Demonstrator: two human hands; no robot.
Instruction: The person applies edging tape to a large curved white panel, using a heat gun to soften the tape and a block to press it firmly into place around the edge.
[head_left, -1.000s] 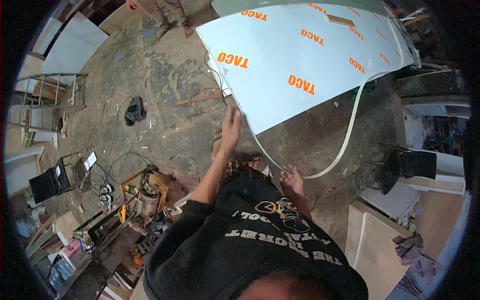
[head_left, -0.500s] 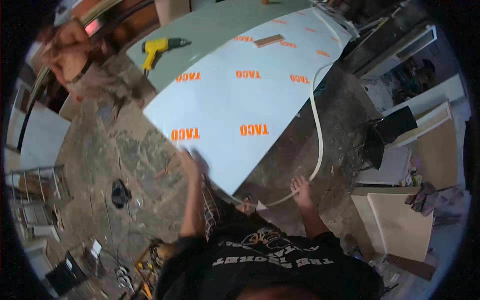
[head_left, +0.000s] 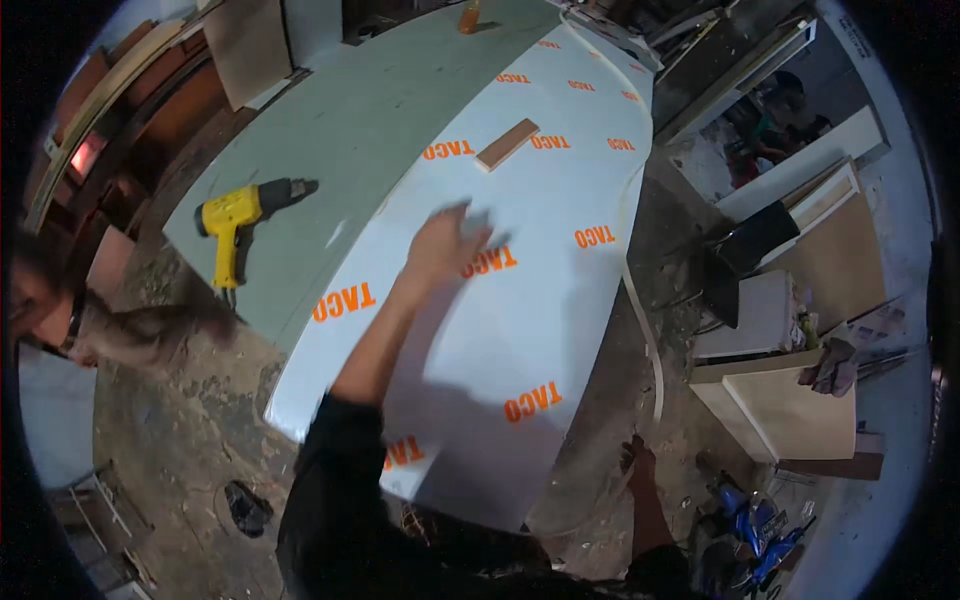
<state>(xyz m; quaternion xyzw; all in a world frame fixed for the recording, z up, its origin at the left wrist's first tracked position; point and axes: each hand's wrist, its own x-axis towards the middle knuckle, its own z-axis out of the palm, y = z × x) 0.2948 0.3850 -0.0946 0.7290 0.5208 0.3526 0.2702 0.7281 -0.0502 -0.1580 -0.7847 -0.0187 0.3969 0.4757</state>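
My left hand (head_left: 447,243) reaches out over a long white panel (head_left: 510,330) with orange lettering. Its fingers are apart and slightly blurred, with nothing in them; whether they touch the surface I cannot tell. Beyond them a small flat brown wood block (head_left: 508,145) lies on the panel. A long, thin cream strip (head_left: 640,315) runs along the panel's right edge and hangs down beside it. Low on the right, my right hand (head_left: 638,458) is closed round the strip's lower part, off the panel's edge.
A yellow heat gun (head_left: 232,212) lies on the greenish tabletop (head_left: 330,150), left of the panel. An amber container (head_left: 469,17) stands at the far end. Another person (head_left: 60,310) is at the left edge. Boards (head_left: 790,405) lean at right, near a blue motorbike (head_left: 755,525).
My left hand has moved from the panel's near-left edge forward over its surface. My right hand, still on the strip, is lower in view. The view has shifted; the other person appears nearer.
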